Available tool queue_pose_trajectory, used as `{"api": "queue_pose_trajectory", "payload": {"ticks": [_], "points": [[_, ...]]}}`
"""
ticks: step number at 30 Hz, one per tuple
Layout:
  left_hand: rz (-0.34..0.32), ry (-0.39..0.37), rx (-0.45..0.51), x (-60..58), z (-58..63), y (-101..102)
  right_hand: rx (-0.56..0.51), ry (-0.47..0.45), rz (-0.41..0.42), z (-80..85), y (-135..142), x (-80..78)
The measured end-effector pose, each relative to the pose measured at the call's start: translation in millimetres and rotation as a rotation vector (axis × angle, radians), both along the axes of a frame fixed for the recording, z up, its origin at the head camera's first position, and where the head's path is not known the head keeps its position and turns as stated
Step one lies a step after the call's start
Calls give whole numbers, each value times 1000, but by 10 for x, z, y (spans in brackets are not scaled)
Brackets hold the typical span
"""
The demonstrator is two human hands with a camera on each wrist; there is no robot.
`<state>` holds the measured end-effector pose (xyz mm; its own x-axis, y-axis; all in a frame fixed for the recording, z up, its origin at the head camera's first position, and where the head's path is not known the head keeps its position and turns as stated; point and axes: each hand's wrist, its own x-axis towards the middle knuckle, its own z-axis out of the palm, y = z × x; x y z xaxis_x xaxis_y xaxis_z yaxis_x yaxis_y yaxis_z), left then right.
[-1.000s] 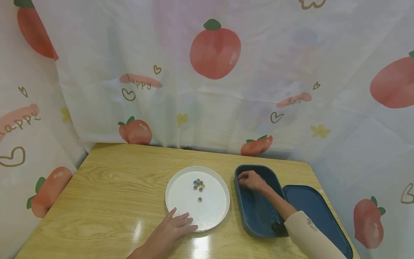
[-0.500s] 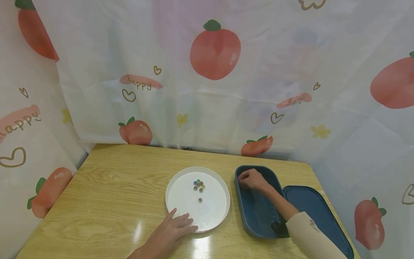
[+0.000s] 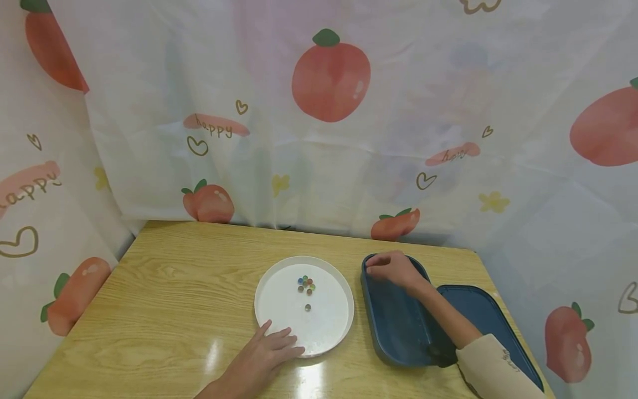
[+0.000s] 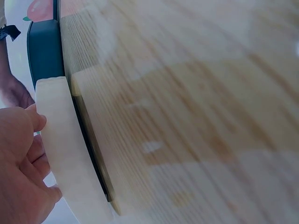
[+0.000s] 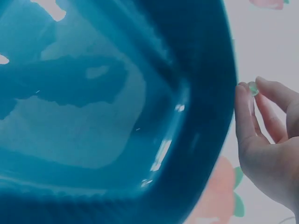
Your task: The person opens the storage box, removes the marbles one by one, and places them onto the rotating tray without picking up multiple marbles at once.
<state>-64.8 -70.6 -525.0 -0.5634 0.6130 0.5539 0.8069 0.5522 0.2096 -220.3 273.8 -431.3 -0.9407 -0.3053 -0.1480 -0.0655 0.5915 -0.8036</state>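
Note:
My right hand (image 3: 395,269) is over the far end of a deep blue rectangular container (image 3: 376,327). In the right wrist view its thumb and fingertips pinch a small greenish glass marble (image 5: 253,88) just beside the container's wall. My left hand (image 3: 265,354) lies with spread fingers over the near left rim of a round white tray (image 3: 319,335). The left wrist view shows its fingertips touching the tray's side wall (image 4: 70,149). Inside the tray several coloured marbles (image 3: 305,284) sit in a cluster. A single marble (image 3: 308,307) lies nearer to me.
Right of the container, partly behind the right forearm, lies a dark blue lid (image 3: 498,316). All stands on a wooden table (image 3: 189,299). A peach-patterned curtain (image 3: 339,183) hangs along its back edge.
My right hand has risen from inside the blue container to its far rim, and the forearm has shifted slightly right. The left hand, tray and marbles in it have stayed put.

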Motion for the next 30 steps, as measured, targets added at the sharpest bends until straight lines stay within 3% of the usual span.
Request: {"api": "queue_pose_trajectory", "payload": {"ticks": [7, 12, 24, 30], "points": [[0, 17, -2, -3, -11, -3, -61, 40, 52, 166, -187, 89], [-1, 21, -8, -3, -18, -3, -75, 41, 72, 183, -392, 150], [-3, 1, -16, 2, 16, -2, -143, -10, 103, 50, -834, 258], [-3, -3, -19, 4, 10, -6, -128, 12, 147, -54, -987, 306]]}}
